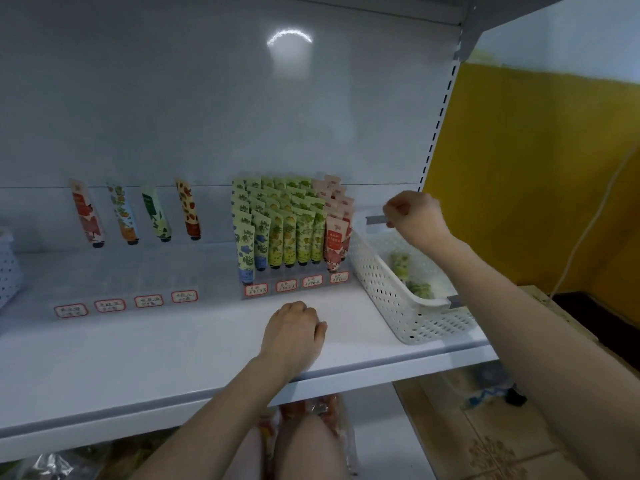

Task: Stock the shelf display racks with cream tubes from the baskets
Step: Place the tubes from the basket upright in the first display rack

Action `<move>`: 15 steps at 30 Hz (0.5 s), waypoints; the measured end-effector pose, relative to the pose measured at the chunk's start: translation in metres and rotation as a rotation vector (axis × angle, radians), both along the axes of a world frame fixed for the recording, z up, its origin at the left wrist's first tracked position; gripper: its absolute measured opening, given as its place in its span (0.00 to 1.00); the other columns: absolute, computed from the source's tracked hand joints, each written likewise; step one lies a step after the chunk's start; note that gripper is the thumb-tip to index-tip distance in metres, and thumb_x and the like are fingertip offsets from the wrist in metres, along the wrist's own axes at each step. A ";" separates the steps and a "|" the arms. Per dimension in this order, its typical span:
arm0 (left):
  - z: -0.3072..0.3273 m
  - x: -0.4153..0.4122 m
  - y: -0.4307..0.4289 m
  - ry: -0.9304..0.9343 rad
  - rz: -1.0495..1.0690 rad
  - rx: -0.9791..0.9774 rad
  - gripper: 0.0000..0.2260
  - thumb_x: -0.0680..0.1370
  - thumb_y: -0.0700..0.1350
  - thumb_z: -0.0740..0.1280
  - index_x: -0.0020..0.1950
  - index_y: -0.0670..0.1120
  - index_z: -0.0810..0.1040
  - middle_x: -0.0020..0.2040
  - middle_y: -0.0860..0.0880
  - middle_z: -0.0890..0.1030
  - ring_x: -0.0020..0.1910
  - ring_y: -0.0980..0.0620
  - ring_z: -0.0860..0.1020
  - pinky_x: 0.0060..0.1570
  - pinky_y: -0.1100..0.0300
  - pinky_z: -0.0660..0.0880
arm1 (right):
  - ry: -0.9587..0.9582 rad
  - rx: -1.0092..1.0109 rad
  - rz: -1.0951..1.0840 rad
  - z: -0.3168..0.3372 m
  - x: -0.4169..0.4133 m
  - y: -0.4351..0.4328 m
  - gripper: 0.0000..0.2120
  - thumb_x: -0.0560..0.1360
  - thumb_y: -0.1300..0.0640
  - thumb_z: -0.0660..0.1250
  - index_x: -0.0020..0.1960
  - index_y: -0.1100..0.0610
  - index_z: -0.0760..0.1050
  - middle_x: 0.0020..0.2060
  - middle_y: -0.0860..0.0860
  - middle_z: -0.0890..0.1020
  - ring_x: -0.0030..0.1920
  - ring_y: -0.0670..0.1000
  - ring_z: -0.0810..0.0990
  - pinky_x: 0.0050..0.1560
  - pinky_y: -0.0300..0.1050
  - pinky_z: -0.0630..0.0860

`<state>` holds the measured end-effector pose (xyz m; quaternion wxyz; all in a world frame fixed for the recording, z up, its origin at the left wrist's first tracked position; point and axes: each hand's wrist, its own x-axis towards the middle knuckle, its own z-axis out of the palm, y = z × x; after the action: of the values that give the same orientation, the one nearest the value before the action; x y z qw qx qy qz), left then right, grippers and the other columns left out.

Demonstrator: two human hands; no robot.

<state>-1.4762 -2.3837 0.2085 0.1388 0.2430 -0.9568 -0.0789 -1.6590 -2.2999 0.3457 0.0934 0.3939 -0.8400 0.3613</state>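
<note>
A: Right grip point(414, 211)?

B: Raised over the far end of the white basket point(408, 317), fingers curled in toward the thumb. Pinching something or nothing: impossible to tell.

A: And the left grip point(294, 330)?

B: Resting on the shelf point(173, 362) just in front of the right rack point(287, 230), fingers loosely curled, holding nothing.

A: Cream tubes?

B: A few green tubes point(412, 275) lying in the basket bottom, blurred. Many more standing in the right rack, packed row behind row, green through to pink.

A: Done there, then?

B: Nearly, judging by how full it looks. Not so with the left rack point(156, 271): just four single tubes point(135, 213) leaning at the back, one per lane, with long bare lanes in front down to the price labels point(124, 304).

A: Stock for that side?

B: Possibly in the second basket point(7, 268), glimpsed at the left edge; contents out of view.

A: Roughly halfway?

B: A fair guess. Right side close to stocked, left side barely begun.
</note>
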 end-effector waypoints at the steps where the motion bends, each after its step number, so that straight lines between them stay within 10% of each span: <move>1: 0.006 -0.001 0.002 0.020 -0.006 0.026 0.15 0.81 0.50 0.55 0.52 0.42 0.77 0.52 0.45 0.76 0.55 0.47 0.74 0.50 0.59 0.67 | -0.005 0.000 -0.019 0.004 -0.007 0.009 0.11 0.77 0.60 0.61 0.51 0.65 0.79 0.44 0.60 0.83 0.47 0.57 0.81 0.50 0.50 0.78; 9: 0.091 -0.052 0.033 0.381 -0.180 0.174 0.12 0.79 0.44 0.61 0.53 0.38 0.79 0.50 0.43 0.78 0.50 0.46 0.76 0.49 0.54 0.71 | -0.326 0.388 -0.057 0.002 -0.050 0.067 0.11 0.77 0.59 0.65 0.47 0.69 0.77 0.38 0.62 0.83 0.33 0.52 0.82 0.35 0.42 0.81; 15: 0.114 -0.131 0.039 -0.002 -0.188 0.082 0.10 0.79 0.41 0.61 0.37 0.42 0.69 0.35 0.47 0.70 0.38 0.49 0.73 0.35 0.62 0.65 | -0.451 0.658 0.006 -0.015 -0.050 0.072 0.09 0.77 0.59 0.64 0.48 0.67 0.75 0.42 0.62 0.84 0.41 0.56 0.84 0.44 0.47 0.82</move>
<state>-1.6075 -2.3442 0.3222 0.1198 0.1577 -0.9715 -0.1305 -1.7086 -2.2274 0.3309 -0.2255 0.3161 -0.9091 0.1508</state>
